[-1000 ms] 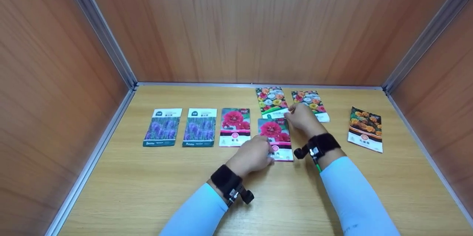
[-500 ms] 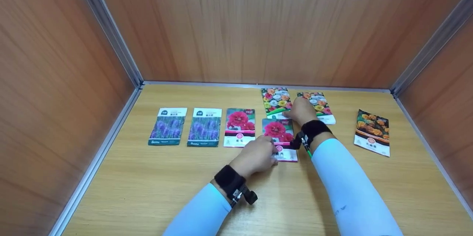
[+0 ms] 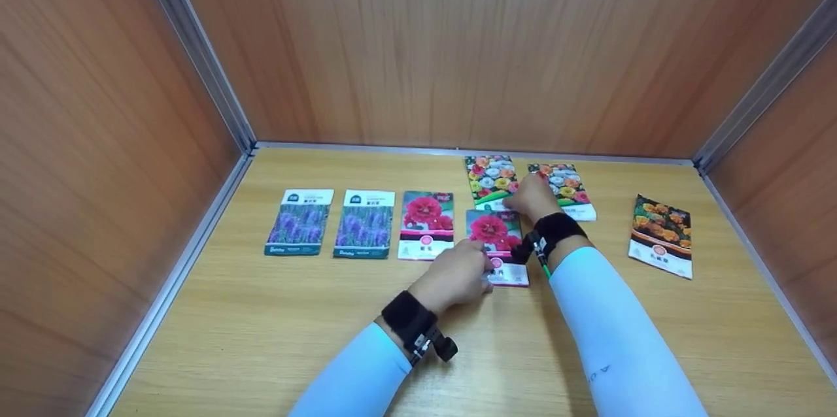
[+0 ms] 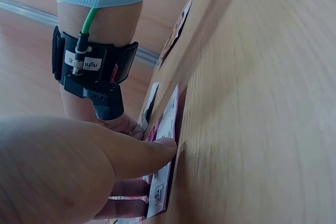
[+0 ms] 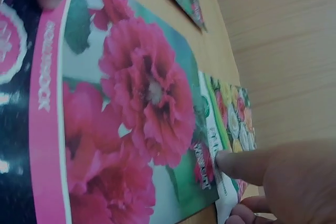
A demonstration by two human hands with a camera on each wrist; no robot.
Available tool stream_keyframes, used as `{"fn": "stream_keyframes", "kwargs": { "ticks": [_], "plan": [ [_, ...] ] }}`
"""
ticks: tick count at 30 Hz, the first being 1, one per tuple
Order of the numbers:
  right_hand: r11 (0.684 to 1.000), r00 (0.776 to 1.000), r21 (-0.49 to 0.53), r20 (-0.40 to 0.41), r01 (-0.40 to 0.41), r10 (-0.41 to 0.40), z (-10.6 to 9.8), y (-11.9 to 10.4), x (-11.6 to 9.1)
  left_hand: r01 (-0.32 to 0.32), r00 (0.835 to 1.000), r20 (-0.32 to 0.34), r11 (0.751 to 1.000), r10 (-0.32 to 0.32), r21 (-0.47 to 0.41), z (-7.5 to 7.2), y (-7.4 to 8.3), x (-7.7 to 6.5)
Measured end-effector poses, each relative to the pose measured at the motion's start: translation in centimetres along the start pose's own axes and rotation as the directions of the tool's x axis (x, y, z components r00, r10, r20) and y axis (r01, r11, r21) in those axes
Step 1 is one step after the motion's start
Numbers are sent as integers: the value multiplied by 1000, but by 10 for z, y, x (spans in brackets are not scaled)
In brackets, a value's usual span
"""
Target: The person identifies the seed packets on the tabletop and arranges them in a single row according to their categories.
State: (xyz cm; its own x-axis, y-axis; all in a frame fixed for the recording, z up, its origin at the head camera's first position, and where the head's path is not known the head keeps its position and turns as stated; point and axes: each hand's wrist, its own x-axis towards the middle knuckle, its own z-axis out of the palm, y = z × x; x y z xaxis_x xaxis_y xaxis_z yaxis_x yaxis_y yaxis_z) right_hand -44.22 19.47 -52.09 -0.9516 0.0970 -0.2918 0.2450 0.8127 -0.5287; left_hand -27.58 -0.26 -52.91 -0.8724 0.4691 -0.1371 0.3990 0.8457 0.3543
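Pinching the nearer pink-flower packet (image 3: 488,229) by its edges, the left hand (image 3: 452,273) has its fingers (image 4: 128,207) and thumb slightly apart, probably because so thin a thing offers little else to hold. The right hand (image 3: 533,198) likewise pinches the leftmost mixed-flower packet (image 3: 492,176), just beyond on the smooth, wood-grained tabletop (image 3: 261,325). Both packets are flat, rectangular, glossy, apparently paper or film.

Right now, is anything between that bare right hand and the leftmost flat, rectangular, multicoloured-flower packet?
Nothing visible: the right hand touches the multicoloured packet at its white lower end. The rectangular pink-flowered packet pinched by the left hand lies nearer the person.
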Motion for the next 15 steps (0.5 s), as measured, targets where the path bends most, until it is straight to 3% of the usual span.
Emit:
{"fn": "stream_keyframes", "kwargs": {
  "ticks": [6, 11, 15],
  "plan": [
    [999, 1000, 32, -19, -7, 8, 4, -2, -4, -16, 1000, -12, 1000, 16, 10, -1, -1, 0],
    [1000, 998, -9, -53, 19, -19, 3, -3, -5, -60, 997, -52, 996, 64, 63, -1, -1, 0],
    [1000, 999, -1, -26, -23, 23, 0, -2, -3, -41, 999, -33, 998, 43, 43, -1, 0, 1]
  ]
}}
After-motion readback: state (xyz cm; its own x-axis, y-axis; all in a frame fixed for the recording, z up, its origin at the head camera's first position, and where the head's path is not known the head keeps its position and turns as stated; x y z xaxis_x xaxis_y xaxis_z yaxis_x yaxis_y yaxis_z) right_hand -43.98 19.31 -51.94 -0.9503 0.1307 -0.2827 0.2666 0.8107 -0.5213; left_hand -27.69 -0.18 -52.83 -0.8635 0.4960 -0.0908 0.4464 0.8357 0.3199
